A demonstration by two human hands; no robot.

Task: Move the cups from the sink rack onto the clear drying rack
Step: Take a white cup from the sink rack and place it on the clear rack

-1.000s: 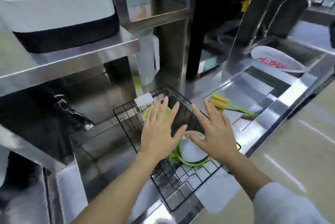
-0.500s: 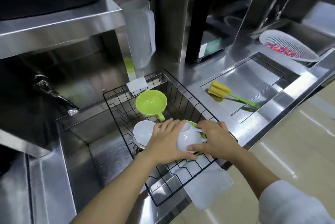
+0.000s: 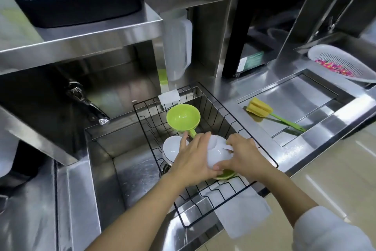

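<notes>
From the head view, a black wire sink rack [image 3: 205, 181] sits across the right part of a steel sink [image 3: 126, 169], its far wall near the back ledge and its near corner reaching over the front edge of the counter. Both hands are inside the rack and clamped together on one white cup [image 3: 218, 154]: the left hand [image 3: 195, 159] wraps its left side with the thumb under the near rim, and the right hand [image 3: 243, 154] closes on the right side, over the handle. The cup lies tilted on its side, its handle running left to right toward the right hand; which way its mouth faces I cannot tell. It sits just above a green dish [image 3: 225, 175] whose rim shows below the hands. Left of the hands a second white cup [image 3: 173, 149] rests mouth up on the rack floor, and behind it a green cup [image 3: 183, 117] leans open toward the camera, its handle pointing to the near right. The sink to the left of the rack is open; to the right, flat steel counter [image 3: 295, 161] runs past a yellow sponge brush [image 3: 262, 109] to a white colander [image 3: 341, 63].
</notes>
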